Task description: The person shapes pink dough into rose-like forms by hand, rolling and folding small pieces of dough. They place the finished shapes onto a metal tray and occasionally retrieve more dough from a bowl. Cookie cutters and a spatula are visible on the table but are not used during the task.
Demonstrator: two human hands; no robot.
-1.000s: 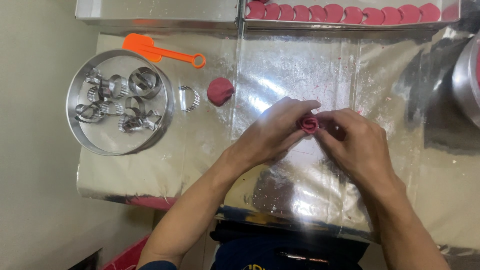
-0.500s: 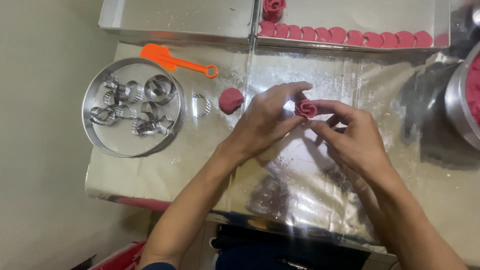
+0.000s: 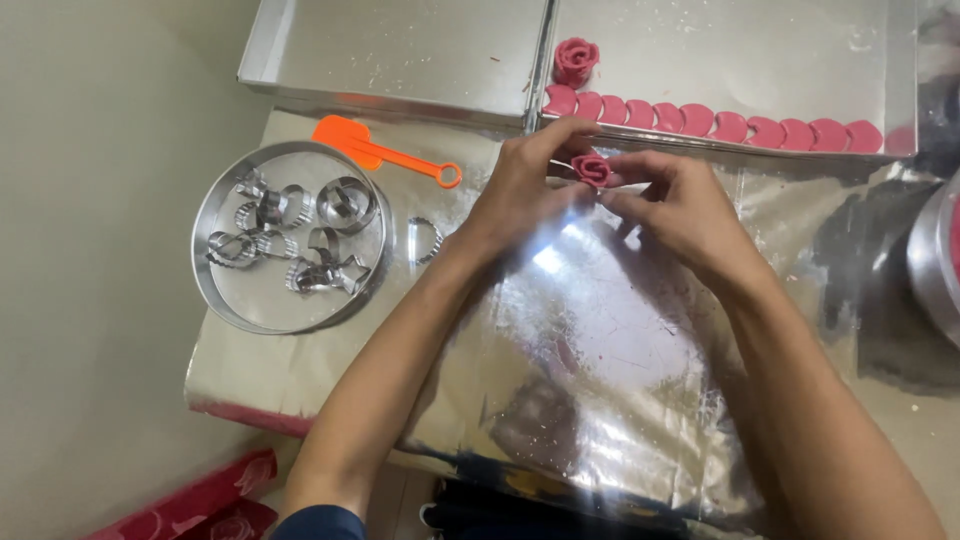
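Note:
My left hand point(image 3: 525, 190) and my right hand point(image 3: 680, 205) meet over the foil-covered table point(image 3: 600, 330), and their fingertips pinch a small rolled pink dough rose point(image 3: 592, 168) between them. Just beyond the hands, a metal tray point(image 3: 760, 50) holds a finished pink rose point(image 3: 575, 60) at its near left corner. A row of several pink dough petals point(image 3: 715, 120) lines that tray's near edge.
A round metal tin point(image 3: 225, 300) with several metal cutters sits at the left. One loose cutter point(image 3: 427, 240) lies beside it, and an orange plastic spatula point(image 3: 375, 152) lies behind. Another metal tray point(image 3: 400, 45) is at the back left. A metal bowl's rim point(image 3: 935, 265) shows at the right.
Both hands have moved away from me toward the trays, carrying the dough rose. The pink dough lump seen near the cutters earlier is now hidden behind my left hand.

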